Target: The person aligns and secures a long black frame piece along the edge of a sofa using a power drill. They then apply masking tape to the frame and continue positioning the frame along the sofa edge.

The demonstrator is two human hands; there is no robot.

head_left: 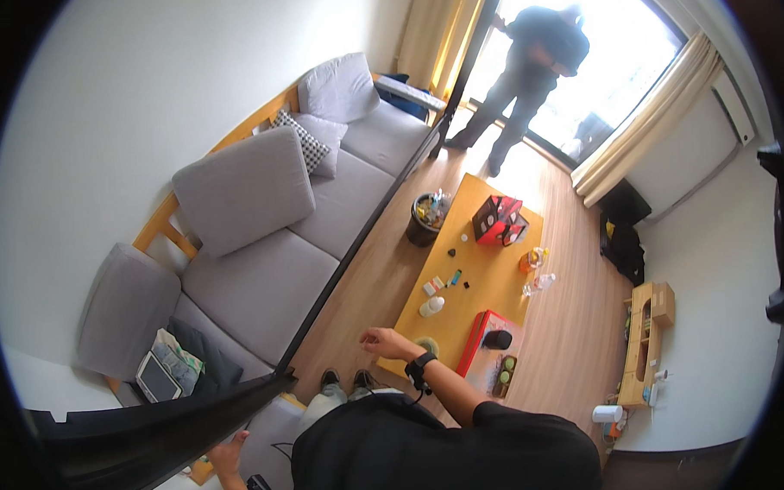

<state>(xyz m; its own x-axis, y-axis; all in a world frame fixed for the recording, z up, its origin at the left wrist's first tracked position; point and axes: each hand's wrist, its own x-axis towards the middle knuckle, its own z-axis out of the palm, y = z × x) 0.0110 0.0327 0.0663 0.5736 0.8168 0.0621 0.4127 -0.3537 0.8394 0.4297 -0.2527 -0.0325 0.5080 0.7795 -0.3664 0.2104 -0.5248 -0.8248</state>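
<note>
Lower half: 2 wearer's hands point(385, 342). Center: 1 table point(488, 272), 1 bin point(422, 234). Left: 1 sofa point(263, 271). Top: 1 bystander point(528, 63), 2 curtains point(651, 119).

From my distant seat I see the left hand point(228, 459) low at the near left, thumb standing up, its other fingers too hidden for me to read. My right forearm point(456, 393) slants far and leftward, ending in the right hand point(387, 342), fingers loosely bent.

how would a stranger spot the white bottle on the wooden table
Beside the grey sofa is a long wooden table. Near its sofa-side edge, next to a small white box, sits the white bottle, solid white, unlike the see-through bottle opposite.
</note>
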